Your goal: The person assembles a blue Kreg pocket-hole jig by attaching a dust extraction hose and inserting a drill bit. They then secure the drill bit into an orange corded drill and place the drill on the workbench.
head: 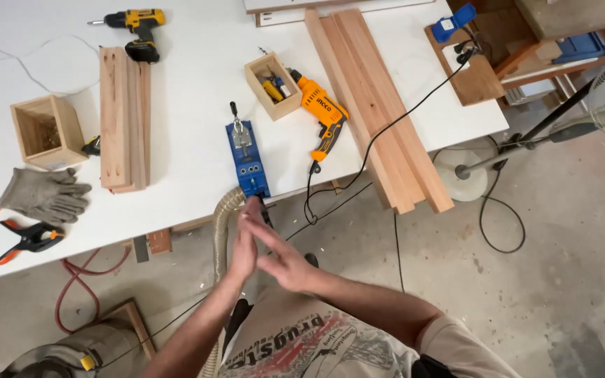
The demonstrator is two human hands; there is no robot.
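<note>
Blue jig (248,158) nearest; our left hand (244,241) and right hand (285,257) pressed flat together, open, empty; hose (224,218) partly hidden behind them.

A white counter (197,63) is seen. The pocket-hole jig (248,157) is coloured blue, the corded drill (323,112) orange, the cordless drill (138,28) yellow and black, the work gloves (43,194) grey, the spring clamp (29,240) orange and black.
</note>
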